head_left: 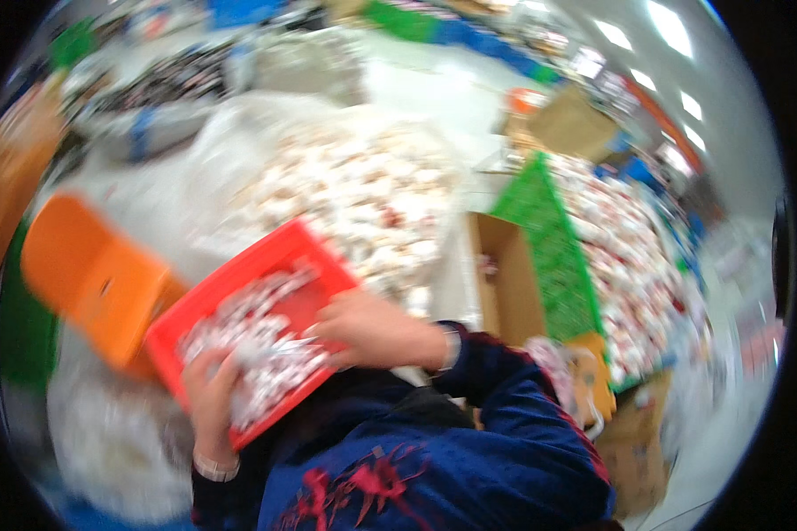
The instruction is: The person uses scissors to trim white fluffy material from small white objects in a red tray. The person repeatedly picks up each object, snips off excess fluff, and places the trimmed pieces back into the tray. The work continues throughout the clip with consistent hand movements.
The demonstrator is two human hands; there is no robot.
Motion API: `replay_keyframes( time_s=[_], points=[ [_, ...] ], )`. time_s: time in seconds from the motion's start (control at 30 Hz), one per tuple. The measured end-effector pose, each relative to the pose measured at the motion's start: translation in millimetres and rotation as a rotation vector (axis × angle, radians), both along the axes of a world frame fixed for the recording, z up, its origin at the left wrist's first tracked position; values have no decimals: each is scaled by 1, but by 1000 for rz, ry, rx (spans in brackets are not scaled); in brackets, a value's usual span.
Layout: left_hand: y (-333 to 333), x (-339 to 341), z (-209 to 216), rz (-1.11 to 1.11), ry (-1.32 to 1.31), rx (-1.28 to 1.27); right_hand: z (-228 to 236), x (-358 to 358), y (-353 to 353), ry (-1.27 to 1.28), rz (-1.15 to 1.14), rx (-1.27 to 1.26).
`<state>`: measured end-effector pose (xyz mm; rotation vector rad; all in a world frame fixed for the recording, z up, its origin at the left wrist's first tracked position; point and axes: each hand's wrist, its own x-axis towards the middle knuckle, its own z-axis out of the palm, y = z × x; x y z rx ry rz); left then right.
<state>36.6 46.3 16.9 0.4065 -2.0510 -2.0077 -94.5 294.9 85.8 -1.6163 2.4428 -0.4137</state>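
A red tray (305,239) lies tilted in front of my body, holding many small pink-and-white pieces (266,310) heaped in it. Over its near left part, my left hand (211,385) has its thumb and fingers closed at a blurred whitish, partly clear item (252,352). My right hand (367,327) hangs above the tray's right side with its fingers curled in. What it holds, if anything, is hidden and smeared by motion.
An orange chair (97,274) stands left of the tray. Beyond lies a clear plastic sheet (212,133) with a large heap of whitish pieces (363,186). To the right are an open cardboard box (509,274) and a green crate (558,265) full of red-and-white pieces.
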Motion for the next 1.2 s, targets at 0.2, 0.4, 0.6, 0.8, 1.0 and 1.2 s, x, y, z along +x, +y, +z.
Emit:
replay_keyframes(
  time_s=[0.2,0.4,0.6,0.8,1.0,1.2],
  points=[
    [-3,-7,-6,-58,68,75,3,11,-10,130,-9,42],
    [-5,-14,-7,-35,49,25,23,13,13,94,-130,5],
    [14,-10,-13,28,238,-505,20,15,4,89,-42,-198],
    [-17,-16,-42,-19,244,-368,13,13,9,129,-109,-67],
    [-10,-14,-26,-25,118,-60,8,12,12,121,-143,9],
    [-16,-19,-31,-94,91,-131,9,12,3,88,-109,53]
  ],
)
